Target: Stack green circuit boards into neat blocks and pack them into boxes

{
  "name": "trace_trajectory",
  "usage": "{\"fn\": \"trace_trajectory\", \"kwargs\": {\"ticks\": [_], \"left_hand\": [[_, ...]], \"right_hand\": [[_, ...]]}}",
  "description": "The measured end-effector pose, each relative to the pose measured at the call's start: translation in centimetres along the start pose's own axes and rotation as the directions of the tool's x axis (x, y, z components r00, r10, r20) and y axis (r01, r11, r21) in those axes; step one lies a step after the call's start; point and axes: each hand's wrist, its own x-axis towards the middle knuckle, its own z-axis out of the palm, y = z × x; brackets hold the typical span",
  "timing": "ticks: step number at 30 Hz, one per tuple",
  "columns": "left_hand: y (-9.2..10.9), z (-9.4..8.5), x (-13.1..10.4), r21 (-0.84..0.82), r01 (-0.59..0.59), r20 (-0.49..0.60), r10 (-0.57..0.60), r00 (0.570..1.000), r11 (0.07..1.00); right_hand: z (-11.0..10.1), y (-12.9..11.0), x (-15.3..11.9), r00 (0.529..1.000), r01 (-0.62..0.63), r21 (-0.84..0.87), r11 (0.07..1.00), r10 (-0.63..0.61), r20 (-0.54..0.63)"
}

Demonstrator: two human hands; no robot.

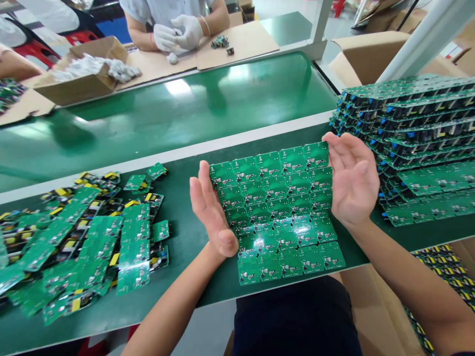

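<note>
A person's two bare hands frame a panel of small green circuit boards [276, 185], which lies between them, directly in front of the body. The left hand [214, 212] is open, its fingers straight and close together along the panel's left edge, with the thumb near the lower part of that edge. The right hand [352, 183] is also open, palm turned inward, its fingers at the panel's upper right corner. Neither hand is curled around the panel. The panel's lowest rows tilt at a different angle from the rest.

Left of the left fingers, a loose heap of board strips [100, 242] with yellow and black parts covers the green table [181, 202]. Just right of the right fingers stands a tall stack of similar panels [426, 123]. Beyond the fingertips runs a shiny green surface [148, 121]; across it are a co-worker's white-gloved hands [189, 32] and, farther left, a cardboard box of white items [76, 91].
</note>
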Motion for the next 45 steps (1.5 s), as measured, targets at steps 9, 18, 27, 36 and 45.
{"fn": "trace_trajectory", "kwargs": {"ticks": [9,18,27,36,45], "left_hand": [[-0.7,-0.2,0.2,-0.031,-0.079,0.019,0.079,0.997,0.996],[-0.6,-0.4,0.4,-0.016,0.039,0.066,-0.038,0.997,0.999],[-0.2,-0.3,0.4,0.005,0.130,0.063,-0.130,0.990,0.991],[-0.2,-0.3,0.4,0.026,0.142,0.055,-0.143,0.988,0.990],[-0.2,-0.1,0.5,0.037,0.160,0.063,-0.162,0.985,0.986]], "right_hand": [[-0.2,0.3,-0.1,0.999,-0.050,-0.151,0.987,0.047,-0.025],[-0.3,0.4,0.3,0.992,-0.125,-0.131,0.983,0.127,0.007],[-0.3,0.4,0.4,0.989,-0.145,-0.126,0.981,0.147,0.003],[-0.4,0.4,0.4,0.994,-0.109,-0.057,0.992,0.110,0.020],[-0.6,1.4,0.8,0.993,-0.115,-0.063,0.991,0.117,0.030]]}}
